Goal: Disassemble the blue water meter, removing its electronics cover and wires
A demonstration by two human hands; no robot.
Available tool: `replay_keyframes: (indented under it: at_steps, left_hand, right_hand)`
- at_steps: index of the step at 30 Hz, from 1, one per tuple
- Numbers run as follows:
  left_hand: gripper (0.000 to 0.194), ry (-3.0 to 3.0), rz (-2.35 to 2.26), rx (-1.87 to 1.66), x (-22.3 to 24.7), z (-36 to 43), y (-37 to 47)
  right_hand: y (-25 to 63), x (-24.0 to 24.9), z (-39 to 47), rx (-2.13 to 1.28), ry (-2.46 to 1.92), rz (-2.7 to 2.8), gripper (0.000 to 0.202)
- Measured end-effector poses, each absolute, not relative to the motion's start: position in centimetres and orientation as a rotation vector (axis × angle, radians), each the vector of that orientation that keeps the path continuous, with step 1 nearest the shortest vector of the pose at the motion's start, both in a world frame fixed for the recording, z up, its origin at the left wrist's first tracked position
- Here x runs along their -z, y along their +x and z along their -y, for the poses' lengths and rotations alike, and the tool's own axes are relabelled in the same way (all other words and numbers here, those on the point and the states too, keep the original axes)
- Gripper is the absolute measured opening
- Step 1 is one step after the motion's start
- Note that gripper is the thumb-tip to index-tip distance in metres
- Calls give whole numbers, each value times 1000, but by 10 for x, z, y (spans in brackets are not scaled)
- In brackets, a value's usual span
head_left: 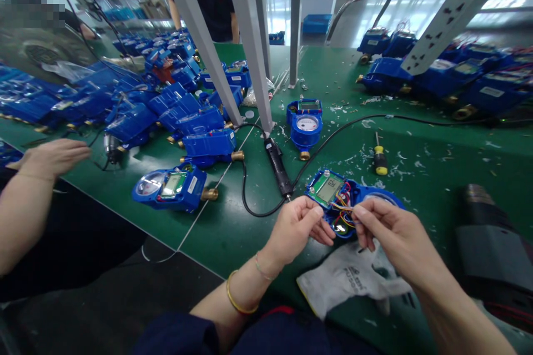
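Observation:
An opened blue water meter (358,193) lies in front of me, its green circuit board and small display (328,189) facing up. Thin coloured wires (343,211) come out of its housing. My right hand (389,224) pinches some of these wires between thumb and fingers, over the meter's lower side. At the housing's left edge, my left hand (297,224) is closed, thumb against fingers; what it grips is hidden. Below both hands a grey work glove (350,280) lies on the green table. A black electric screwdriver (278,169) rests just beyond my left hand.
Two more meters, one upright (306,127) and one on its side (172,188), are nearby. A yellow-black screwdriver (380,161) and a heat gun (489,249) lie right. Grey posts (250,39) and a black cable (353,120) cross the table. A co-worker's hand (54,158) is left.

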State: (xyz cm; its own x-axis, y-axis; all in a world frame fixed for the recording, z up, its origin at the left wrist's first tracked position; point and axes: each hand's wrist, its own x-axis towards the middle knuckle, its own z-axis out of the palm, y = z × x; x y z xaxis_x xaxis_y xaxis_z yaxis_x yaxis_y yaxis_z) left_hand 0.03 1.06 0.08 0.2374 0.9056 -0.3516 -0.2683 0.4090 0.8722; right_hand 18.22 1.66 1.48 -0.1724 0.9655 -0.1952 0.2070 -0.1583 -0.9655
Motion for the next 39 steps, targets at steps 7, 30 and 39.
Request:
replay_keyframes:
  at_steps: [7,30,39]
  left_hand:
    - [36,686,-890,-923,2,-8,-4]
    - [32,697,-1076,-1012,1,-12,-1]
    - [25,763,-1284,-1191,16,-20,-7]
  right_hand:
    - [182,-17,-17,-1373,-1375,1408,51]
    - [182,-21,-17,-1415,-1404,1434,54]
    - [185,-21,-20,-1485,-1386,1429,58]
